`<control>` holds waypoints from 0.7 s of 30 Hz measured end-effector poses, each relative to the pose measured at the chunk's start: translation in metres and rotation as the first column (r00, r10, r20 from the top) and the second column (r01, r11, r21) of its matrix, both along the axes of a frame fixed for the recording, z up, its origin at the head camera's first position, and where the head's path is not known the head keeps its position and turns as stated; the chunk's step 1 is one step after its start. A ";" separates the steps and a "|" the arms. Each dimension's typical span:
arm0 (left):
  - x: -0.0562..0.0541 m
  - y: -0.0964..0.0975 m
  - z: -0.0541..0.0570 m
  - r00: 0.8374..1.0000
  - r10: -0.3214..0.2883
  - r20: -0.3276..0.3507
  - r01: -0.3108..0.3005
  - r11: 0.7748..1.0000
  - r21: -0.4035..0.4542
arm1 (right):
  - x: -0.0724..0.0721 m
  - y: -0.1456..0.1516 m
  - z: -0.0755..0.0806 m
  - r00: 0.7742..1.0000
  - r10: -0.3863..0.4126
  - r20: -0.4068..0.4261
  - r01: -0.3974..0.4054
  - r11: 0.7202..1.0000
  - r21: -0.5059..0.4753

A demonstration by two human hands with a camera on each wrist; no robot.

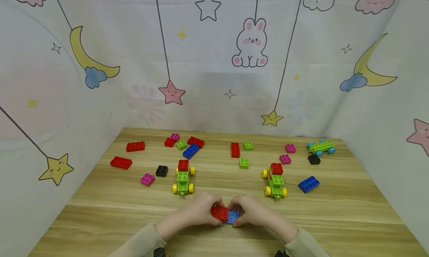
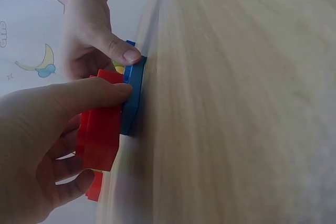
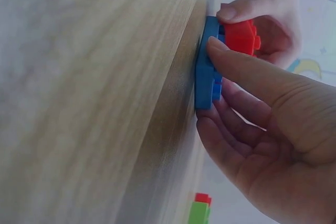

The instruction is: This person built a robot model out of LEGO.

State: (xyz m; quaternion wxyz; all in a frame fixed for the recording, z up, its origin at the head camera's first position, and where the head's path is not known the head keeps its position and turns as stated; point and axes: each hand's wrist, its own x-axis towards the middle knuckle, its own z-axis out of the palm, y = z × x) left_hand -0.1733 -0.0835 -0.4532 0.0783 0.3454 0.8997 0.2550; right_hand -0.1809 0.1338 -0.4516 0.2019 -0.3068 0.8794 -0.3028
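Note:
In the head view, my left hand [image 1: 203,210] holds a long red brick [image 1: 220,214] near the front of the table, thumb on its near side. My right hand [image 1: 250,211] pinches a blue brick [image 1: 234,216] between thumb and fingers. The red brick overlaps the left part of the blue one from above, and the blue studs show on the right. From the left wrist, the red brick [image 2: 102,135] juts out past the end of the blue brick [image 2: 134,95]. In the right wrist view, the blue brick [image 3: 206,72] lies low, close over the wood.
Beyond the hands stand two green vehicles with yellow wheels, one left [image 1: 183,178] and one right [image 1: 276,180]. A green base with blue wheels [image 1: 321,148] is at the far right. Loose bricks lie around, including a blue brick [image 1: 309,184] and a black brick [image 1: 162,171].

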 end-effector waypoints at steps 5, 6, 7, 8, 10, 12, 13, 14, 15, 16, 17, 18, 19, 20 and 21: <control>-0.003 0.001 0.000 0.999 0.007 0.041 -0.006 1.000 -0.016 | 0.000 0.000 0.000 1.000 0.003 -0.004 -0.003 1.000 -0.003; -0.003 0.002 0.000 0.999 0.008 0.047 -0.007 1.000 -0.018 | 0.000 0.001 0.000 1.000 0.003 -0.004 -0.003 1.000 -0.004; -0.003 0.002 0.000 0.999 0.009 0.051 -0.008 1.000 -0.016 | 0.000 0.001 -0.001 1.000 0.005 -0.006 -0.005 1.000 -0.005; -0.004 0.002 0.000 0.999 0.010 0.052 -0.009 1.000 -0.016 | 0.000 0.001 -0.001 1.000 0.005 -0.008 -0.005 1.000 -0.005; -0.004 0.002 0.000 0.999 0.013 0.048 -0.012 1.000 -0.019 | 0.000 0.001 -0.001 1.000 0.008 -0.014 -0.008 1.000 -0.006; -0.003 0.002 0.000 0.999 0.017 0.043 -0.016 1.000 -0.023 | 0.000 0.001 -0.001 1.000 0.011 -0.019 -0.011 1.000 -0.006; -0.003 0.002 0.000 0.999 0.019 0.039 -0.018 1.000 -0.025 | 0.000 0.001 -0.001 1.000 0.013 -0.022 -0.013 1.000 -0.005; -0.003 0.002 0.000 0.999 0.021 0.036 -0.019 0.999 -0.029 | -0.001 0.002 -0.001 1.000 0.014 -0.023 -0.014 1.000 -0.004; -0.003 0.002 0.000 0.999 0.022 0.035 -0.021 0.999 -0.030 | -0.001 0.002 -0.001 1.000 0.014 -0.021 -0.014 1.000 -0.005; -0.003 0.002 0.000 0.999 0.023 0.034 -0.022 0.999 -0.030 | -0.001 0.002 -0.001 1.000 0.014 -0.019 -0.014 1.000 -0.005; -0.003 0.002 0.000 0.999 0.023 0.037 -0.022 0.999 -0.029 | -0.001 0.002 -0.002 1.000 0.013 -0.015 -0.013 1.000 -0.006; -0.003 0.002 0.000 0.999 0.024 0.039 -0.023 0.999 -0.026 | -0.001 0.002 -0.002 1.000 0.012 -0.012 -0.012 1.000 -0.007; -0.003 0.002 0.000 0.999 0.023 0.045 -0.022 1.000 -0.021 | -0.001 0.002 -0.002 1.000 0.011 -0.009 -0.011 1.000 -0.007; -0.003 0.002 0.000 0.998 0.021 0.051 -0.020 1.000 -0.014 | -0.001 0.001 -0.002 1.000 0.009 -0.006 -0.009 1.000 -0.007; -0.004 0.001 -0.001 0.998 0.018 0.057 -0.018 1.000 -0.005 | -0.002 0.001 -0.002 1.000 0.008 -0.004 -0.008 1.000 -0.007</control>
